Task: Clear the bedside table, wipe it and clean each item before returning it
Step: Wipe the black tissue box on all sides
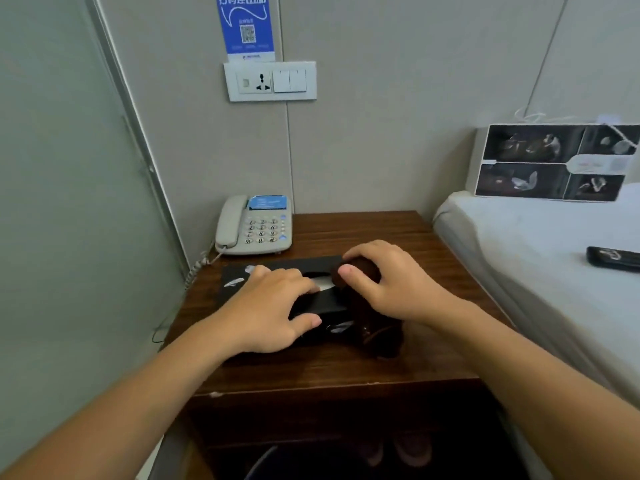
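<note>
A dark wooden bedside table [408,244] stands between a wall and a bed. A black tissue box [239,275] lies across its middle. My left hand [273,306] holds the box, fingers over its top by the slot and thumb on its near side. My right hand [388,282] grips a dark brown cloth [367,268] against the box's right end, and more of the cloth trails down onto the table. A beige telephone [254,225] with a coiled cord sits at the table's back left corner.
A white bed [540,244] lies to the right, with a black remote [611,259] on it and a picture box [550,161] at its head. A socket and switch panel [270,81] is on the wall. Shoes [412,448] sit on the shelf under the table.
</note>
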{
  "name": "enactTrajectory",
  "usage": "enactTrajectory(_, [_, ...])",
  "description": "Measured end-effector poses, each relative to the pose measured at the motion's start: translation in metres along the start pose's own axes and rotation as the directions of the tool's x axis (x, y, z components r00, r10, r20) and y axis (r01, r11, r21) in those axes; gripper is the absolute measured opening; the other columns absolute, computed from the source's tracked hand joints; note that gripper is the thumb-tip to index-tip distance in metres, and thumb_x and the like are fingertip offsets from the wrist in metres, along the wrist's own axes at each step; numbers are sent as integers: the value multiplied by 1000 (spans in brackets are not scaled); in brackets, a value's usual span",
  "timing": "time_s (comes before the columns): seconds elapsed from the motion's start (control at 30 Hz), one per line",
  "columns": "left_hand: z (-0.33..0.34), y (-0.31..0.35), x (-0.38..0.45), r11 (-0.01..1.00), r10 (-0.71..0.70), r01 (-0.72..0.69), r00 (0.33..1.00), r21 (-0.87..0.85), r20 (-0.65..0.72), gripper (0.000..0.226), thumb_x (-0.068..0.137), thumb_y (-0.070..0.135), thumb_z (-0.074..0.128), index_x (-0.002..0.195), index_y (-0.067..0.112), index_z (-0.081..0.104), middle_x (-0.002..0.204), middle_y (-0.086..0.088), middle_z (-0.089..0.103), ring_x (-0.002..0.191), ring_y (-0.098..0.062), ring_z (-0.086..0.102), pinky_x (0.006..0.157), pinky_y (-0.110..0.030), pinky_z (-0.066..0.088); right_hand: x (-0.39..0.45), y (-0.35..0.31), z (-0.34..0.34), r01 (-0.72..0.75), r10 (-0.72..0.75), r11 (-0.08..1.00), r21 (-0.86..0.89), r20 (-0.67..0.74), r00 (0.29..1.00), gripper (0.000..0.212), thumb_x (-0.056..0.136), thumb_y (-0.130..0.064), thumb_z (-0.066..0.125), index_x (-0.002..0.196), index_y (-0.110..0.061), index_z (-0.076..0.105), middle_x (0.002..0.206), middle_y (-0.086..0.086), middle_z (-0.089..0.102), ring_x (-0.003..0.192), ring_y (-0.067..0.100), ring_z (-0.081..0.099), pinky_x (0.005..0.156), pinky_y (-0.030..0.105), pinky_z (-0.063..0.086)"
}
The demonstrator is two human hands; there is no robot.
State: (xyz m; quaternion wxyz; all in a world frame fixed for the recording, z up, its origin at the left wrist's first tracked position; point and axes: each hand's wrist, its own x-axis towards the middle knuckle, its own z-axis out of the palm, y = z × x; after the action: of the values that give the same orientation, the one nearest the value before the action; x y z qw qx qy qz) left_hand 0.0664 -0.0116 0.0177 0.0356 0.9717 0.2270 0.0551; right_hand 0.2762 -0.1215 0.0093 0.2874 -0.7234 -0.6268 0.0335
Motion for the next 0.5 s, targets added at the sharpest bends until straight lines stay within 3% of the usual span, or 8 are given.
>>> enactTrajectory(0.07, [6,-2,-3,999,15,-13,999,39,-47,51,99,60,51,144,36,48,123,16,52,117,-9,46,107,-36,29,-8,4,-5,32,-25,998,-49,131,991,49,90,-63,59,133,-42,52,133,-10,52,123,19,49,107,39,43])
enactTrajectory(0.13, [13,-2,-7,998,27,-22,996,53,-82,52,100,59,48,147,38,41,123,18,48,117,-9,43,108,-36,26,-19,6,-6,65,-56,997,-39,200,978,57,86,-57,64,138,-48,43,132,-13,45,120,16,50,103,35,48])
enactTrajectory(0.23, [21,3,-11,999,45,-45,996,5,-77,54,104,56,41,154,39,29,133,18,44,123,-9,40,110,-36,26,-23,4,-10,145,-138,989,-41,143,980,55,85,-44,64,137,-44,47,123,-13,51,109,9,58,94,32,53])
enactTrajectory(0.37, [22,6,-5,999,32,-32,998,3,-57,46,108,51,28,151,36,32,135,16,45,125,-10,40,112,-38,28,9,17,-41,76,-82,996,-44,-154,985,52,81,-23,75,129,-26,53,112,-5,66,103,21,66,87,32,51])
enactTrajectory(0.43, [20,5,-4,999,33,-31,998,25,-59,46,108,54,24,148,37,37,131,16,49,122,-11,44,110,-39,29,21,16,-41,90,-102,990,-106,-108,989,53,80,-22,80,126,-27,55,110,-4,67,101,21,66,86,32,51])
enactTrajectory(0.5, [16,3,-3,996,47,-42,997,77,-68,56,102,60,13,145,39,42,124,17,54,116,-11,48,105,-39,30,22,15,-29,168,-166,973,-159,24,986,52,79,-37,79,127,-33,60,115,-6,67,106,15,64,93,35,53])
